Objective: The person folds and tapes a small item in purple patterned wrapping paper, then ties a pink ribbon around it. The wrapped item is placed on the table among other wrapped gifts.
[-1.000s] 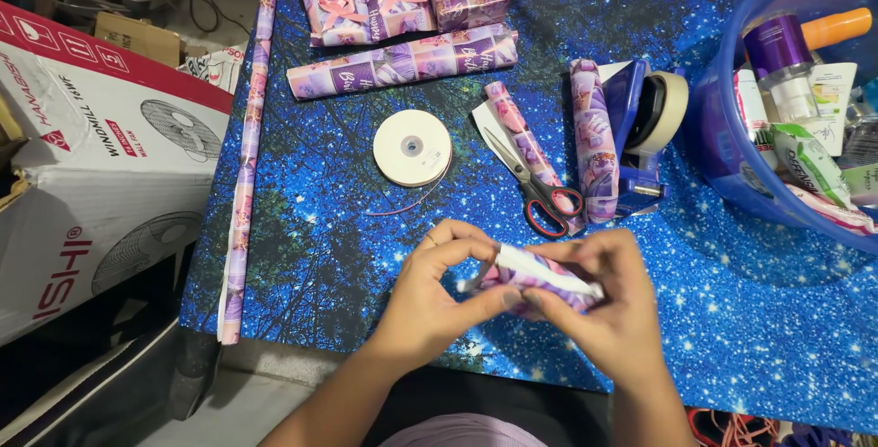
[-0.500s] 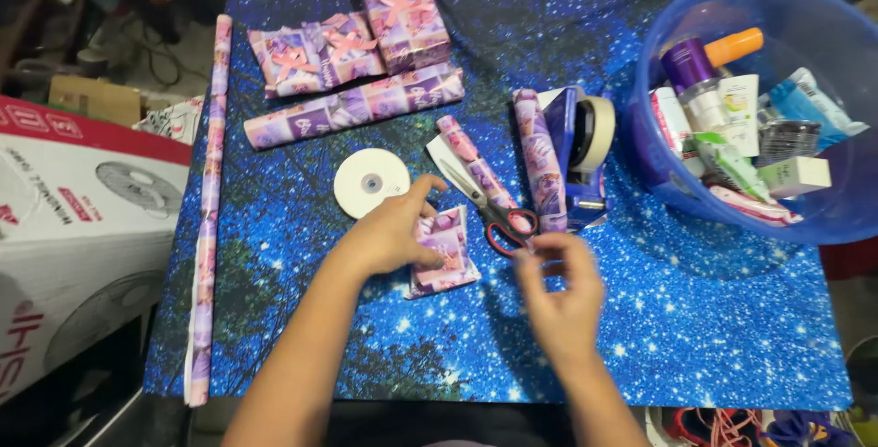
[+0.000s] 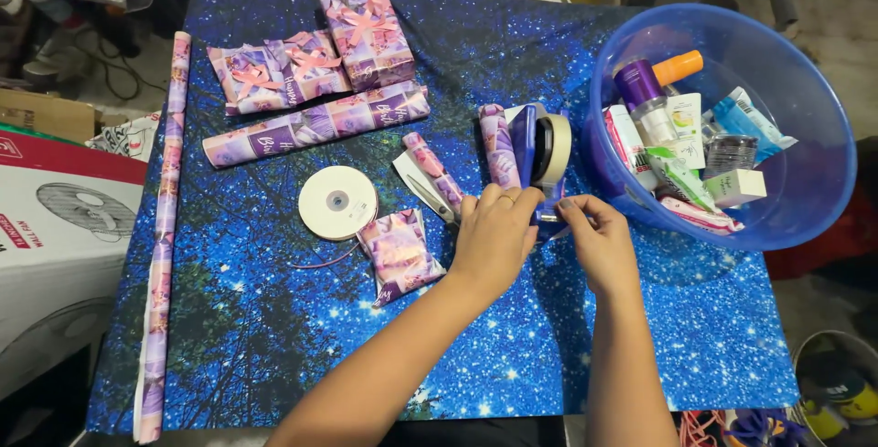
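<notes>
The blue tape dispenser (image 3: 540, 159) sat mid-counter, steadied by the left hand (image 3: 494, 232), fingers pressed together over its near end. The tape end was pinched by the right hand (image 3: 596, 237) fingers. The scissors (image 3: 428, 198) were mostly blocked by the left hand. A wrapped packet (image 3: 399, 253) and ribbon spool (image 3: 337, 202) lay left, a blue basin (image 3: 805, 182) far right.

The counter (image 3: 274, 337) wears a deep blue starry night-sky cloth; the plastic tape dispenser (image 3: 529, 150) is dark blue with a cream tape roll; the small wrapped paper parcel (image 3: 400, 253) shows a purple-and-pink print; the round ribbon spool (image 3: 337, 202) is cream-white; the plastic basin (image 3: 823, 127) on the right is translucent blue.
</notes>
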